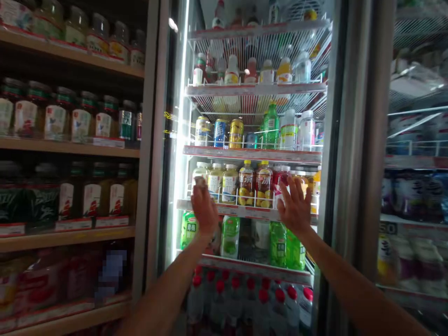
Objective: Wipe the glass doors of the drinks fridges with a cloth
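Observation:
My left hand point(204, 212) is raised before the upright drinks cooler, fingers stretched upward and seen nearly edge-on. A small mottled pale patch shows at its fingertips; blur hides what it is. Behind it stand pale tea bottles point(214, 182) on a middle shelf. My right hand point(296, 203), fingers spread and nothing visible in it, is in front of a red-labelled bottle point(280, 179) and orange drinks. Between the hands are two brown lemon-tea bottles point(263, 183) with yellow caps. Whether either palm touches glass I cannot tell.
Green bottles point(230, 236) stand on the shelf below, above red-capped bottles point(263, 298). Cans point(236, 133) and bottles fill higher shelves. Wooden shelves point(70, 147) with jars and bottles flank the left; another cooler is behind a metal frame point(367, 140) on the right.

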Demonstrator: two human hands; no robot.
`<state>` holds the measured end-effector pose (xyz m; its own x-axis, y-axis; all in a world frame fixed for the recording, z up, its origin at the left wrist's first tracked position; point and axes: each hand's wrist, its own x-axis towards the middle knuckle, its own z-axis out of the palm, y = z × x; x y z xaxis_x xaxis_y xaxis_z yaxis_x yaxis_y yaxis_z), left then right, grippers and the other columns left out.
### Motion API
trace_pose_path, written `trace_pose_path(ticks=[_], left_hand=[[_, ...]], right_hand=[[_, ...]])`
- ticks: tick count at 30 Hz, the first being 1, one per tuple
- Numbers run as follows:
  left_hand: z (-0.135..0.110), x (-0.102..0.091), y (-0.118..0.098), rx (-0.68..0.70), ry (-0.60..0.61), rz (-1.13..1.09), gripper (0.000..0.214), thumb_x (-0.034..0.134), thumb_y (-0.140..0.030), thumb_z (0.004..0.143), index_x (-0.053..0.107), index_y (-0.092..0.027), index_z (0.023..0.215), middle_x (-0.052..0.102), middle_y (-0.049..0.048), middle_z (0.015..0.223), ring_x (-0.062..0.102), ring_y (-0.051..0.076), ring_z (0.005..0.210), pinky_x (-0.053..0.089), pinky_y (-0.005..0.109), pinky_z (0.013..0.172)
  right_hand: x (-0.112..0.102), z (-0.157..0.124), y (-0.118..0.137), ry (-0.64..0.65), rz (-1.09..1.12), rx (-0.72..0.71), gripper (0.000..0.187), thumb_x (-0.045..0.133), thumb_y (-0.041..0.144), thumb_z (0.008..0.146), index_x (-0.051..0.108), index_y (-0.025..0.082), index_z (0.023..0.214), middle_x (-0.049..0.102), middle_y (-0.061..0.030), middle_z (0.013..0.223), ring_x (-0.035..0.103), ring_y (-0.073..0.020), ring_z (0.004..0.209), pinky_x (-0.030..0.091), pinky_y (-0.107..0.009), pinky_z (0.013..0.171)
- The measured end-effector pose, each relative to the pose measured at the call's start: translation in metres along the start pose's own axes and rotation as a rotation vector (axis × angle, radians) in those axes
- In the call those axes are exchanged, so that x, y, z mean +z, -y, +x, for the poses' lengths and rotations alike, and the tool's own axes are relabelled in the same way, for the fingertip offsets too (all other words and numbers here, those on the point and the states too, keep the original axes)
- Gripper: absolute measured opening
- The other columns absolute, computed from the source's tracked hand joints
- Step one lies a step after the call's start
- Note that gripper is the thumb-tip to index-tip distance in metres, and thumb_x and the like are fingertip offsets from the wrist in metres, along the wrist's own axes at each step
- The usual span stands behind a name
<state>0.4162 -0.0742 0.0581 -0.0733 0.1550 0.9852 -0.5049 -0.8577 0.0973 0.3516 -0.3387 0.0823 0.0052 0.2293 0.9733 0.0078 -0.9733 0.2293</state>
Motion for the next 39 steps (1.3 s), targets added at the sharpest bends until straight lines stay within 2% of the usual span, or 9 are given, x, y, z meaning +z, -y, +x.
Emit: trace_pose_path(ticks=[5,10,13,18,20,24,26,32,39], left_hand=[[-0.054,0.008,-0.067,0.642,0.245,-0.140,0.046,0.039,-0.014,0.087,0.044,-0.019,0.132,0.048,0.0077,0.137,0.029,0.018,0.136,0.018,0.039,0.114],[-0.047,-0.003,-0.015,0.340,0.140,-0.039,0.049,0.041,-0.015,0.088,0.038,-0.016,0.137,0.046,0.0128,0.138,0.022,0.019,0.139,0.016,0.040,0.114],[-0.041,0.001,-0.016,0.189,0.085,-0.056,0.053,0.040,-0.014,0.088,0.032,-0.016,0.140,0.040,0.0146,0.142,0.020,0.021,0.140,0.023,0.042,0.112],[-0.049,0.009,-0.056,0.568,0.232,-0.198,0.049,0.040,-0.011,0.086,0.042,-0.018,0.135,0.050,0.0096,0.135,0.027,0.019,0.138,0.021,0.040,0.113],[-0.046,0.004,-0.037,0.504,0.232,-0.156,0.049,0.038,-0.012,0.086,0.042,-0.017,0.134,0.050,0.0100,0.135,0.029,0.020,0.136,0.020,0.041,0.113],[-0.039,-0.015,0.035,0.090,0.092,-0.025,0.051,0.039,-0.021,0.088,0.036,-0.015,0.139,0.037,0.0161,0.143,0.031,0.027,0.135,0.029,0.045,0.107],[-0.045,-0.020,0.044,-0.025,0.047,-0.005,0.053,0.038,-0.021,0.088,0.032,-0.012,0.140,0.031,0.0191,0.146,0.029,0.030,0.135,0.031,0.046,0.106],[-0.086,-0.011,-0.018,0.426,0.297,-0.142,0.058,0.040,-0.009,0.084,0.033,-0.020,0.140,0.049,0.0107,0.136,0.028,0.020,0.137,0.019,0.041,0.113],[-0.057,-0.021,0.046,0.134,0.092,-0.069,0.053,0.042,-0.019,0.087,0.034,-0.016,0.140,0.033,0.0151,0.146,0.024,0.025,0.138,0.022,0.043,0.111]], right_hand=[[-0.002,0.000,-0.003,0.012,0.013,-0.013,0.054,0.040,0.027,0.089,0.029,0.023,0.142,0.034,-0.0096,0.148,0.021,-0.0229,0.140,0.013,-0.048,0.112],[-0.002,-0.001,-0.003,-0.014,0.058,-0.009,0.058,0.037,0.024,0.089,0.021,0.025,0.145,0.030,-0.0066,0.149,0.020,-0.0216,0.140,0.011,-0.048,0.113],[-0.002,-0.001,-0.003,-0.038,0.078,-0.008,0.058,0.036,0.026,0.090,0.019,0.024,0.145,0.033,-0.0071,0.148,0.021,-0.0214,0.140,0.011,-0.048,0.113],[-0.003,-0.001,-0.005,-0.054,0.105,-0.015,0.056,0.036,0.025,0.090,0.021,0.023,0.144,0.035,-0.0070,0.147,0.023,-0.0203,0.140,0.012,-0.047,0.113],[-0.003,-0.001,-0.005,-0.055,0.106,-0.019,0.055,0.036,0.025,0.090,0.022,0.023,0.144,0.035,-0.0070,0.147,0.023,-0.0201,0.139,0.013,-0.047,0.113],[-0.002,-0.002,-0.005,-0.045,0.095,-0.009,0.054,0.035,0.026,0.090,0.023,0.023,0.143,0.037,-0.0077,0.146,0.023,-0.0202,0.140,0.013,-0.047,0.113],[-0.002,-0.002,-0.004,-0.035,0.090,0.006,0.054,0.035,0.028,0.090,0.023,0.023,0.143,0.037,-0.0073,0.146,0.022,-0.0204,0.140,0.013,-0.048,0.113],[-0.003,-0.002,-0.005,-0.010,0.098,0.015,0.053,0.034,0.027,0.090,0.026,0.024,0.142,0.036,-0.0065,0.146,0.022,-0.0198,0.140,0.014,-0.047,0.113],[-0.002,0.000,-0.006,-0.009,0.074,0.015,0.053,0.035,0.027,0.089,0.027,0.024,0.141,0.035,-0.0069,0.147,0.019,-0.0191,0.141,0.012,-0.047,0.114]])
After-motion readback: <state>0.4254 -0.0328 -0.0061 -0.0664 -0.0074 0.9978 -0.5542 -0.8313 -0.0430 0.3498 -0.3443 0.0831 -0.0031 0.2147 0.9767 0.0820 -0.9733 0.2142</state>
